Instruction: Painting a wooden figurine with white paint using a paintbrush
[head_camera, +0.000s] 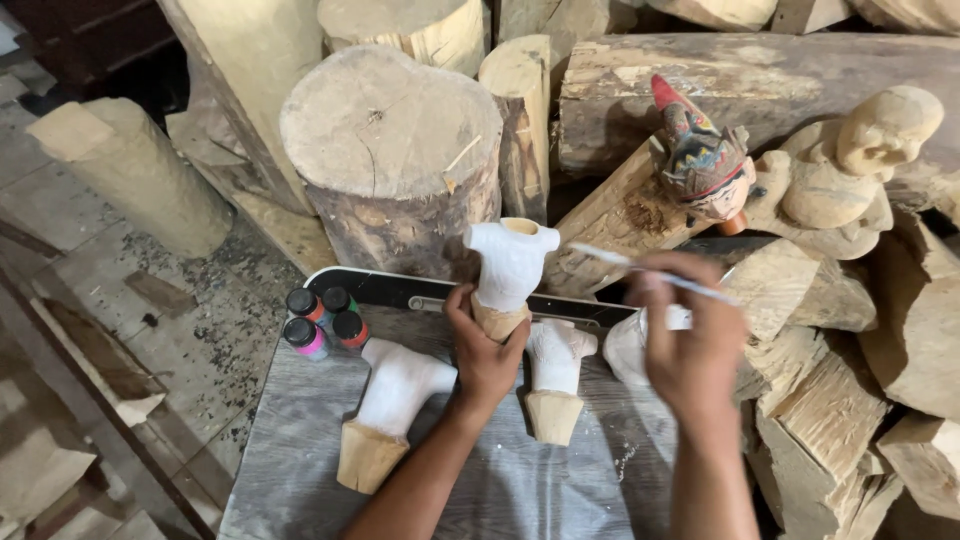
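Head view: left hand (485, 350) grips white torso (510, 265) by its bare base; right hand (690, 345) pinches brush (650, 275); painting underway; next stroke likely needs a steady tip on the shoulder.

White-painted torso carving (512, 262) upright; thin brush (650, 273) slanted.

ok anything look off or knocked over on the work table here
One white-painted wooden torso lies tipped on its side on the grey table, while another stands upright. The left hand holds a third torso; the right hand holds a brush. No spills.
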